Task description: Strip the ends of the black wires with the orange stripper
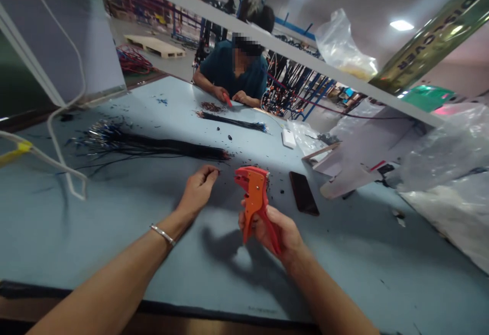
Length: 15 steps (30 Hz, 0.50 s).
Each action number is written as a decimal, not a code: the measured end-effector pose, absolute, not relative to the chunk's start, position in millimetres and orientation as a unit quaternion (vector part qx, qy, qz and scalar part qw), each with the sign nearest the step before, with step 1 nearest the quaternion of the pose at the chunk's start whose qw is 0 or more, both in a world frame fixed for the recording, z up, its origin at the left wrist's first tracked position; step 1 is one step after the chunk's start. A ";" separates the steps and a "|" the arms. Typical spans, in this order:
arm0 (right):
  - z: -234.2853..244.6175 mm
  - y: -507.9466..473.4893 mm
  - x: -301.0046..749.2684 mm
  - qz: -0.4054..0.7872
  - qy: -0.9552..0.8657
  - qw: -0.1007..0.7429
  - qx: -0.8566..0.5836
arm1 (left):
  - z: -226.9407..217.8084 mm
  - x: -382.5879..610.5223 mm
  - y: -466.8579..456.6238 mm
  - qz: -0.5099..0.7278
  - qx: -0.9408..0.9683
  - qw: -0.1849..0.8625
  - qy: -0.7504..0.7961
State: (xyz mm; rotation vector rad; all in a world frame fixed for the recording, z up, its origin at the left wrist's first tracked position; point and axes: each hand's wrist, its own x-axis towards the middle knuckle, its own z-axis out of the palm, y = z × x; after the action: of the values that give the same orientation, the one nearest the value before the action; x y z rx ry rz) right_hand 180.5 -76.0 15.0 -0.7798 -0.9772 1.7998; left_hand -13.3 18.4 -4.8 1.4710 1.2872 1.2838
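Observation:
My right hand (pixel 284 230) is wrapped round the handles of a red and orange wire stripper (pixel 255 187), held upright above the table with its jaws pointing left. To its left, my left hand (pixel 199 188) is closed in a pinch. A small dark end, apparently of a black wire, peeks out at its fingertips; the rest of it is hidden. Just beyond the left hand lies a thick bundle of black wires (pixel 164 147), with coppery ends on the right and metal terminals with blue parts on the left. The stripper and my left hand are apart.
A dark phone (pixel 304 193) lies right of the stripper. Across the blue table (pixel 126 233), a co-worker (pixel 233 70) holds a red tool near a smaller wire bundle (pixel 233 121). A white cable (pixel 57 141) hangs at left; plastic bags (pixel 451 146) lie at right.

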 end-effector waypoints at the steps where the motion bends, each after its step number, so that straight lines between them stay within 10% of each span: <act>1: 11.0 -78.9 177.2 0.747 -0.371 0.462 -0.302 | -3.6 -12.8 16.8 0.504 0.579 0.404 0.498; 15: -4.5 -81.0 171.5 0.757 -0.311 0.511 -0.264 | -0.5 -5.9 10.7 0.493 0.500 0.533 0.472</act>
State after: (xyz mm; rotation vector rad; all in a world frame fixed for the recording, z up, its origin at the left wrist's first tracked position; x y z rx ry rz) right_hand 171.5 -81.0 -4.5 -0.6353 -0.7484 1.8210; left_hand -5.9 10.7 -0.5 1.1928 1.1248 1.1753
